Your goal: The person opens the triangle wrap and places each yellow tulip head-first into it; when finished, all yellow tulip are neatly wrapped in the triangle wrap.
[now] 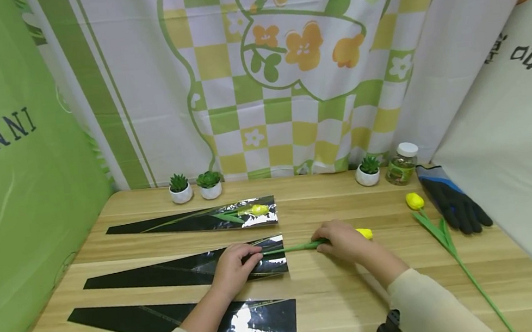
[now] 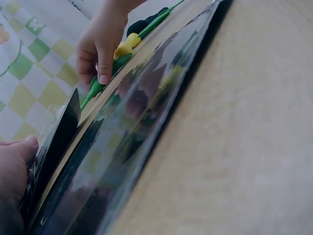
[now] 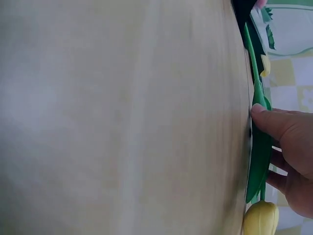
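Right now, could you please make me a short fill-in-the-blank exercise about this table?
1. The right hand holds a tulip with a ___ flower.
2. The left hand grips the ___ of three black sleeves.
3. The dark glove lies beside a jar with a ___ lid.

Missing words: yellow; middle; white

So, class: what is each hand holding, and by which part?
The right hand holds the yellow tulip by its leafy stem below the bloom. The left hand pinches the middle sleeve at its open mouth.

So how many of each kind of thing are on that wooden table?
Yellow artificial tulips: 3
Black cone-shaped plastic sleeves: 3
Small potted succulents: 3
White-lidded glass jar: 1
Black-and-blue glove: 1
Total: 11
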### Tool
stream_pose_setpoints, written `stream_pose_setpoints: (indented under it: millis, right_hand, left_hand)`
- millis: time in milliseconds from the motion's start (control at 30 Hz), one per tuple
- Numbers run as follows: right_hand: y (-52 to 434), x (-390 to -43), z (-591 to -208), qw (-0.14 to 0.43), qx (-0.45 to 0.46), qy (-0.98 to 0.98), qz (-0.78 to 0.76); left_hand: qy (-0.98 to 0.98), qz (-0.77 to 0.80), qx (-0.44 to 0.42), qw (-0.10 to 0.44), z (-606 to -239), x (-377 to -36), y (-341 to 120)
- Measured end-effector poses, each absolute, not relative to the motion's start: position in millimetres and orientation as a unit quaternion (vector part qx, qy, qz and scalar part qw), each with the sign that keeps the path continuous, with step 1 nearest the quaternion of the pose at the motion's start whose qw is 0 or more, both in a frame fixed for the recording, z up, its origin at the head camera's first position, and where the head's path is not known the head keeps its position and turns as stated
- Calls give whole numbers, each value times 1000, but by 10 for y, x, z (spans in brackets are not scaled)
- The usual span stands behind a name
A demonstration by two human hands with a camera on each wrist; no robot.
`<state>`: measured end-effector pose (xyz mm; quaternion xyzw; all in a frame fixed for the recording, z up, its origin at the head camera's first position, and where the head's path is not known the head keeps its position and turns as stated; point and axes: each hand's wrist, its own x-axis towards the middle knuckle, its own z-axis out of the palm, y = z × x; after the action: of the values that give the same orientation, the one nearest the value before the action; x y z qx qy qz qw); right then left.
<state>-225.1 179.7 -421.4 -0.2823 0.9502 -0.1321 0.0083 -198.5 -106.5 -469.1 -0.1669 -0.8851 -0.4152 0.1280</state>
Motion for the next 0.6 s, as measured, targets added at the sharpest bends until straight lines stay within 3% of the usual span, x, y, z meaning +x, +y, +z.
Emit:
stream_pose_setpoints:
  millis: [400, 600]
  right_hand:
    - [1720, -2163, -4265, 34, -280, 939, -194]
    - [1845, -2105, -4203, 50, -230, 939, -253]
  left_hand:
    - [-885, -413, -172, 128, -4688, -1984, -1069]
    - [-885, -414, -172, 128, -4685, -1982, -1065]
